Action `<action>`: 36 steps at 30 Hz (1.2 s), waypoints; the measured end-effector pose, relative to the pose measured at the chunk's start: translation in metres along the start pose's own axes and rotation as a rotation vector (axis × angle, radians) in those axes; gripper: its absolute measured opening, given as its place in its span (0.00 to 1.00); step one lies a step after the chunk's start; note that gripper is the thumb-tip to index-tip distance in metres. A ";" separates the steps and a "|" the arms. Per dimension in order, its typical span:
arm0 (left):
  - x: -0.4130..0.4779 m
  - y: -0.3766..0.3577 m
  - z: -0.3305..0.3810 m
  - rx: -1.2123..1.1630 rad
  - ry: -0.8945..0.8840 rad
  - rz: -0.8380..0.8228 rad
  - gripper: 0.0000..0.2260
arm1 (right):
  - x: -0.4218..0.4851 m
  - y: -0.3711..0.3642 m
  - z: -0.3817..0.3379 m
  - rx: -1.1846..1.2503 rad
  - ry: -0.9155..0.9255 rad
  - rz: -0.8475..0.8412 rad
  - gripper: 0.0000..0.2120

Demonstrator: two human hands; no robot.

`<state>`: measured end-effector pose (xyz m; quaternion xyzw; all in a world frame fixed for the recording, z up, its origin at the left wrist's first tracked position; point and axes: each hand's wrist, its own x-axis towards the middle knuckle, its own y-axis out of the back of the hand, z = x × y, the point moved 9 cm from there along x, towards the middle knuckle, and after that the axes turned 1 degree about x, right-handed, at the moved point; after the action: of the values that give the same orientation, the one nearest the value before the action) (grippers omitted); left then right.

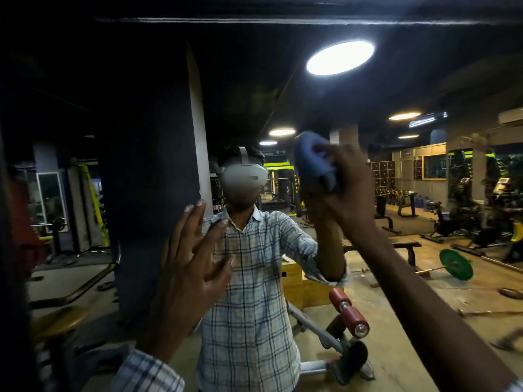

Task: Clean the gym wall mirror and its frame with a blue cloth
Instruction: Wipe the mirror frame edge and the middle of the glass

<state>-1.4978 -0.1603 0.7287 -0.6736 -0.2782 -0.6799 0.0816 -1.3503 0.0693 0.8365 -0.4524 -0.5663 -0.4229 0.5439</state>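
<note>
The wall mirror (pixel 325 103) fills almost the whole view and shows a dim gym and my own reflection in a checked shirt. My right hand (pixel 349 190) is raised at head height and presses a bunched blue cloth (pixel 310 161) against the glass. My left hand (pixel 195 267) is held up lower left, fingers spread, flat on or just off the glass; I cannot tell which. The dark upright frame edge (pixel 7 222) runs down the far left.
Everything else is reflection: a dark pillar (pixel 152 165), a bench with red roller pads (pixel 349 314), a wooden box (pixel 294 281), a barbell with a green plate (pixel 456 263), and exercise machines at the right. A round ceiling light (pixel 339 57) glares above.
</note>
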 end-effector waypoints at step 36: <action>0.006 -0.052 0.088 0.034 0.086 -0.075 0.37 | -0.065 -0.011 0.007 0.008 0.181 -0.362 0.27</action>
<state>-1.4466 -0.0722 0.7146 -0.6313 -0.3109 -0.7060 0.0797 -1.3625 0.0698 0.7715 -0.3011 -0.5890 -0.5503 0.5095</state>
